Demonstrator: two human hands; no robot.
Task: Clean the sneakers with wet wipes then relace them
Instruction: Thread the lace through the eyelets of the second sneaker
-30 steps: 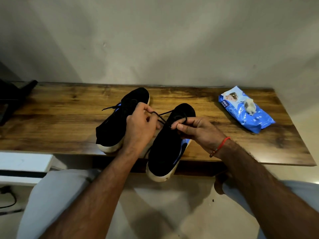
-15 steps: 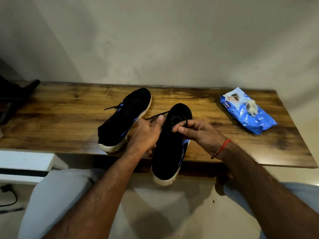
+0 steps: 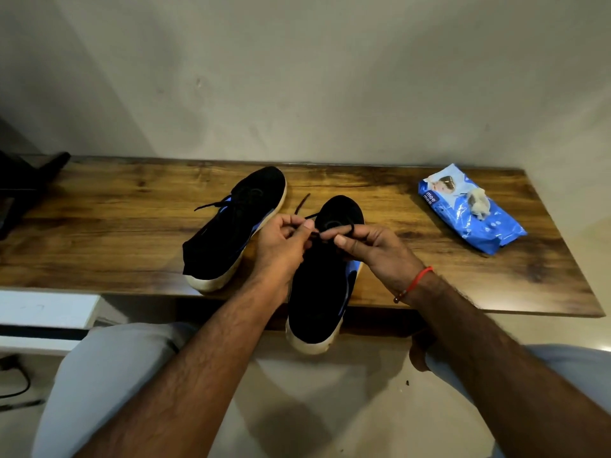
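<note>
Sneaker lace (image 3: 302, 206) pinched between both hands' grip, above near sneaker (image 3: 322, 292).

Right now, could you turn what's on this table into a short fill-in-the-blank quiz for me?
1. Both hands, left and right, pinch a black ____.
2. The sneaker being laced has its heel hanging over the table's ____ edge.
3. The wet wipes pack is coloured ____.
4. The right wrist wears a ____ thread bracelet.

Missing words: lace; front; blue; red
</note>
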